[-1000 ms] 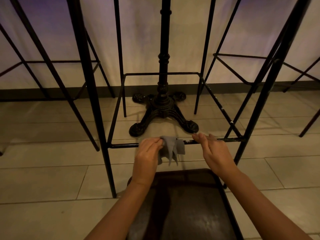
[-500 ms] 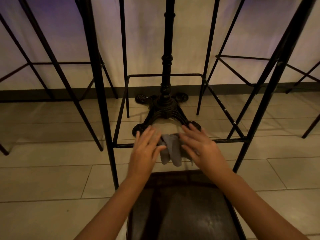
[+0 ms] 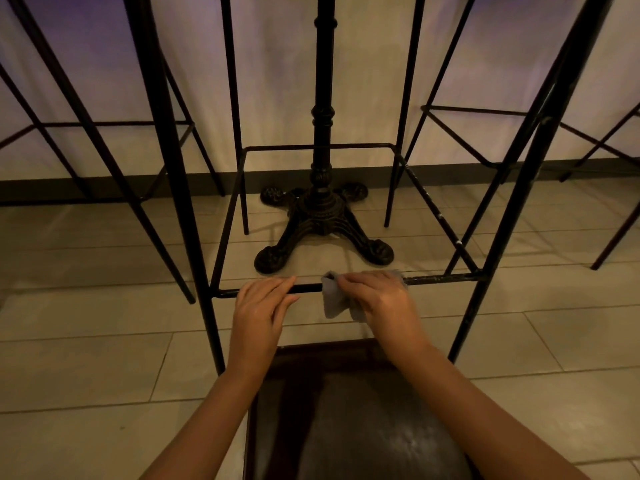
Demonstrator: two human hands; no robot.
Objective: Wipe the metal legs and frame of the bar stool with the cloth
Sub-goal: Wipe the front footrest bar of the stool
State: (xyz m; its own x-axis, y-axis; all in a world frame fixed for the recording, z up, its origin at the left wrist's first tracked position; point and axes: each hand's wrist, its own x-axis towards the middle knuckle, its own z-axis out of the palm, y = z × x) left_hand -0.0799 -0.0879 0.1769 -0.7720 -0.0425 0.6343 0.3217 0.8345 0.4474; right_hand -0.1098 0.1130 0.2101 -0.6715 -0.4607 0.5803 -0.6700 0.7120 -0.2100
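Stool frame (image 3: pixel 446 279), black metal, stands on the tiled floor (image 3: pixel 86 368) right in front of the person, its near footrest bar running level between two slanted legs. A grey cloth (image 3: pixel 333 301) is draped over that bar a little right of its middle, one end hanging below it. The right hand (image 3: pixel 379 301) lies over the cloth with its fingers curled round cloth and bar together, so its grip holds the cloth against the metal. The left hand (image 3: pixel 260 311) sits just beside it on the same bar, fingers straight and laid along the rail, its grip loose and holding nothing. Bare bar shows between the two hands. Beyond the footrest, inside the square of the frame, stands the ornate cast base of a pedestal table (image 3: pixel 323 225). A dark seat (image 3: pixel 346 420) fills the foreground under both forearms. Other stools (image 3: pixel 104 140) of the same thin black build stand to either side against the pale wall (image 3: pixel 277 81).
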